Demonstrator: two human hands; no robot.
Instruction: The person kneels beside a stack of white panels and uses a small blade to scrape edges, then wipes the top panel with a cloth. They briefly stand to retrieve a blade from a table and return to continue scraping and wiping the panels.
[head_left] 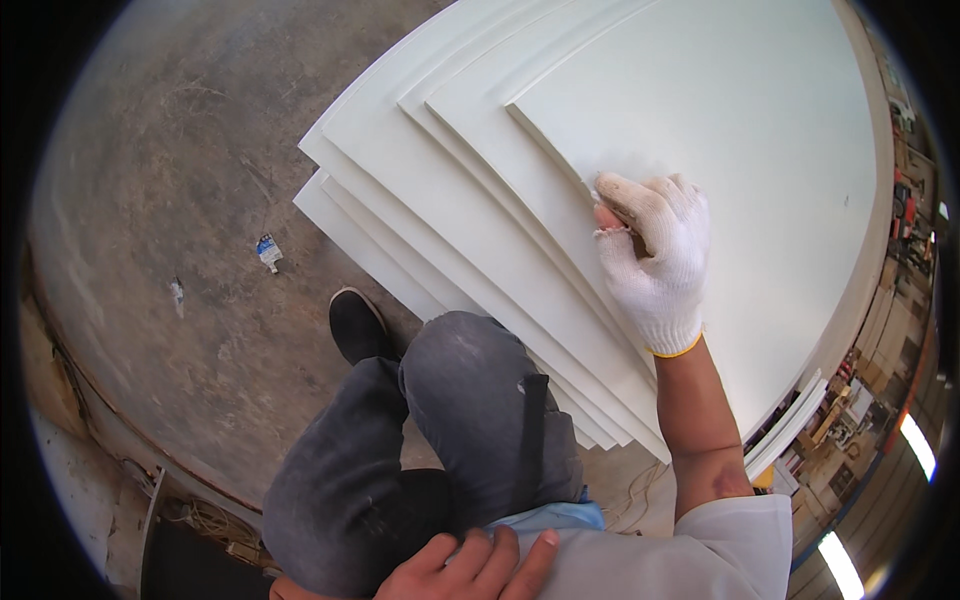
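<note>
My right hand (655, 250), in a white knitted glove with a yellow cuff, is closed at the near left edge of the top white panel (740, 130). Its fingers are curled and the bare thumb tip pokes out of the glove. What lies between the fingers, if anything, is hidden. Beneath that panel, more white panels (440, 220) lie stacked and fanned out in steps toward the left. Down at the bottom, my bare left hand (470, 570) rests flat on my lap by the shirt hem, fingers stretched and slightly apart, holding nothing.
My bent leg (470, 390) in dark grey trousers is close against the stack. Left of it spreads a stained concrete floor (180, 130) with a small blue-and-white scrap (268, 252). Coiled cord (210, 525) lies at lower left. Cluttered materials (850, 420) line the right.
</note>
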